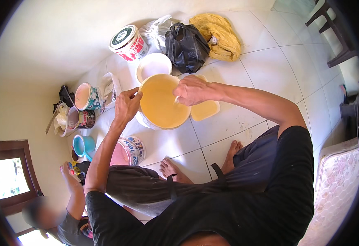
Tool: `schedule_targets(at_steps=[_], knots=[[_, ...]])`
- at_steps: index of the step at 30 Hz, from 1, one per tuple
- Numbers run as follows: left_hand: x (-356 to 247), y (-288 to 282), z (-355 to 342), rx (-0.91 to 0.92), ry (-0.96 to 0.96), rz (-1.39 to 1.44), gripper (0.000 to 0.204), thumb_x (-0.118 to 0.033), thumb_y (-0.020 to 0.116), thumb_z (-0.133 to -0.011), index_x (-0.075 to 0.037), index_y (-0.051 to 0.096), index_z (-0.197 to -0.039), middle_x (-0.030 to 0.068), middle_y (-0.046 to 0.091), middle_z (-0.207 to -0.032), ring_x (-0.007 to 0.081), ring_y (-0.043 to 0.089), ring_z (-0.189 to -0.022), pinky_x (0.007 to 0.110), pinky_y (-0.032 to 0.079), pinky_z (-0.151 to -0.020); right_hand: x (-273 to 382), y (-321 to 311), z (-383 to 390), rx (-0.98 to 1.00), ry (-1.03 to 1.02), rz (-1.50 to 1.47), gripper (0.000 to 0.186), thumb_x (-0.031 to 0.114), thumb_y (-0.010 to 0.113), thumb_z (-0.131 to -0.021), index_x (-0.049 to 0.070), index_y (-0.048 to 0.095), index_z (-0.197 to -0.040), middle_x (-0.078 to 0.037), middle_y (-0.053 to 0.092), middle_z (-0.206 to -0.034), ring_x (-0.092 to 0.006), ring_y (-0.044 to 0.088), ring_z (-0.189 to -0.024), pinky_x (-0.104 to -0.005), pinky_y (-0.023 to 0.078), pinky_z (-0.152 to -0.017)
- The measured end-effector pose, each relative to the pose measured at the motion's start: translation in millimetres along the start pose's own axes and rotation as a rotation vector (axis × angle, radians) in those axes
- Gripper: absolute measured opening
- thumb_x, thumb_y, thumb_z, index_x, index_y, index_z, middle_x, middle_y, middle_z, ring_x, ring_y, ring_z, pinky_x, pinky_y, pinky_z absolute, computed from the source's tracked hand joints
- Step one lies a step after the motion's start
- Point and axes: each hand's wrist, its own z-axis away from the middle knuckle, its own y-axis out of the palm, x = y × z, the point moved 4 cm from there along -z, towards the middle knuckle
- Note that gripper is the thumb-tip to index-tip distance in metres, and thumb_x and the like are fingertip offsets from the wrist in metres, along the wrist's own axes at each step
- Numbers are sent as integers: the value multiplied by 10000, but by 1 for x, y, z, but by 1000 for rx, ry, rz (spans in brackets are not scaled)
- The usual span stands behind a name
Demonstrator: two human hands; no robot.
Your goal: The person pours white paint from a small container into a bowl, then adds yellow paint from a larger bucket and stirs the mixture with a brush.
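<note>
A round bucket [143, 119] filled with smooth yellow paint [163, 98] stands on the tiled floor before me. My left hand [127, 106] pinches its left rim between thumb and fingers. Over the right side of the paint, my right hand [192, 90] is closed with the fingers pointing down. A small pale bit shows beneath those fingers, but what they hold is hidden. A yellow lid-like piece [206, 110] lies flat on the floor under my right wrist, partly covered by the bucket. Touching the bucket's far side is a white round tub [154, 65].
Along the wall are a lidded paint bucket [128, 43], a black plastic bag [186, 47] and a yellow sack [222, 37]. More buckets [88, 97] and a turquoise pail [84, 145] stand left. A pink-filled bucket [127, 151] is near my left knee. Another person [70, 217] is at lower left.
</note>
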Motion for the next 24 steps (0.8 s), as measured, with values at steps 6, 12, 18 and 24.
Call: schedule_targets(at_steps=[6,12,18,24], knots=[[0,2,-1,2,4,-1,400,-332,648,-909,-114,740,-1231,144,705,-757,239,670,-720,388,522,-752,10,11,-5,-210,-27,-138,111,92,597,-783,15,589,-704,-208,604,-622,-423,613,-590,-517,457,-527],[0,-1,1,-1,-3,-8,400,-332,645,-908,-113,740,-1230,143,711,-763,246,674,-718,389,524,-760,-2,3,-1,-28,56,59,120,90,596,-777,16,568,-686,-213,617,-653,-412,613,-582,-515,454,-530],[2,2,-1,-14,11,4,399,-339,640,-911,-123,741,-1231,145,709,-757,249,679,-717,392,524,-754,19,5,-4,-5,3,-115,130,100,600,-787,16,571,-692,-210,606,-641,-416,620,-622,-524,465,-572],[-1,-1,2,-8,-6,-29,395,-341,644,-914,-120,744,-1226,153,717,-770,251,687,-724,393,525,-746,5,9,-8,-187,73,-48,131,109,611,-790,11,588,-707,-214,596,-625,-424,616,-616,-522,467,-574]])
